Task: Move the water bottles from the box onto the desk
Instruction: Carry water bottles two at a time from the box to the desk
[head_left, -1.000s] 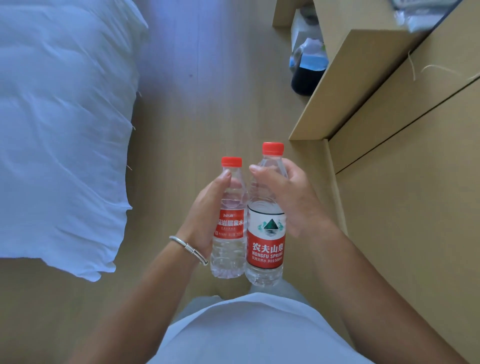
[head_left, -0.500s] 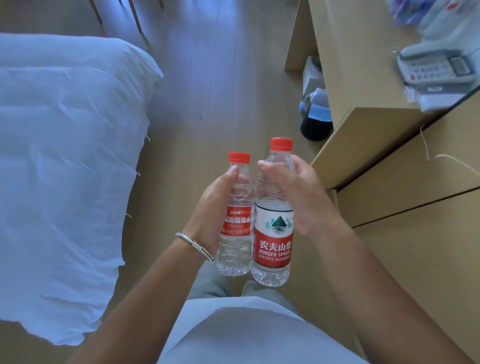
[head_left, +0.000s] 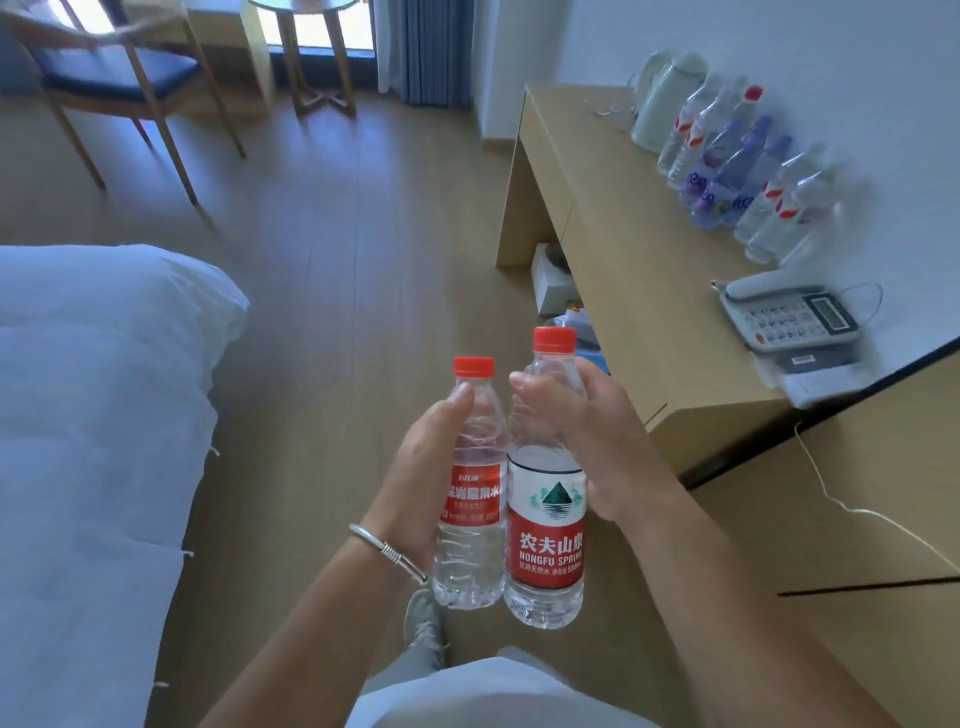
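We hold two upright red-capped water bottles, touching side by side, above the floor just left of the desk (head_left: 597, 218): the smaller bottle (head_left: 472, 499) gripped in our left hand (head_left: 421, 483), the Nongfu Spring bottle (head_left: 545, 514) in our right hand (head_left: 587, 441). A row of bottles (head_left: 737, 171) stands along the desk's far edge, a telephone (head_left: 789, 317) nearer us.

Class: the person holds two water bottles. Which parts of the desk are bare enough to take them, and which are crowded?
Bare: the desk's front strip, between its near edge and the row of bottles, and the far corner before the kettle. Crowded: along the wall, where kettle, bottles and telephone stand.
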